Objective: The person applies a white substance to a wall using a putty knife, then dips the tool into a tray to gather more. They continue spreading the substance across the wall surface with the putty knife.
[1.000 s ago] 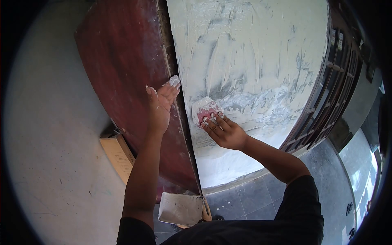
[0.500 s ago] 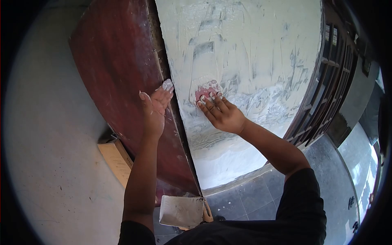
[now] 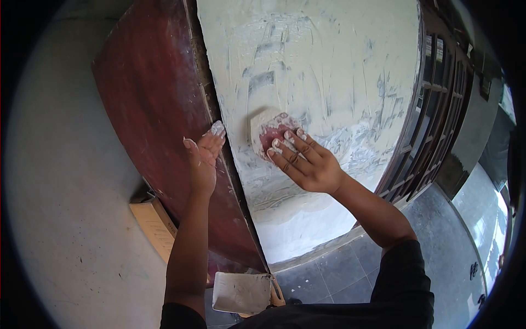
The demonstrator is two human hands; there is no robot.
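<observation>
My right hand (image 3: 307, 162) presses a small red spreader (image 3: 268, 134), smeared with white putty, flat against the white, streaked wall panel (image 3: 318, 71). The fingertips lie on the spreader's lower edge and are caked with putty. My left hand (image 3: 201, 156) rests open against the edge of the dark red wooden door (image 3: 148, 109), just left of the panel, with a lump of white putty on its fingertips.
A putty-covered square board (image 3: 241, 293) sits on the floor below me, by the door's foot. A cardboard box (image 3: 153, 225) leans at the left. A dark wooden glazed frame (image 3: 438, 109) borders the panel on the right. Grey floor tiles (image 3: 339, 268) lie underneath.
My right hand slid the spreader up the wall, then slightly back down and left, leaving a fresh streak. My left hand drifted a little left and down along the door edge.
</observation>
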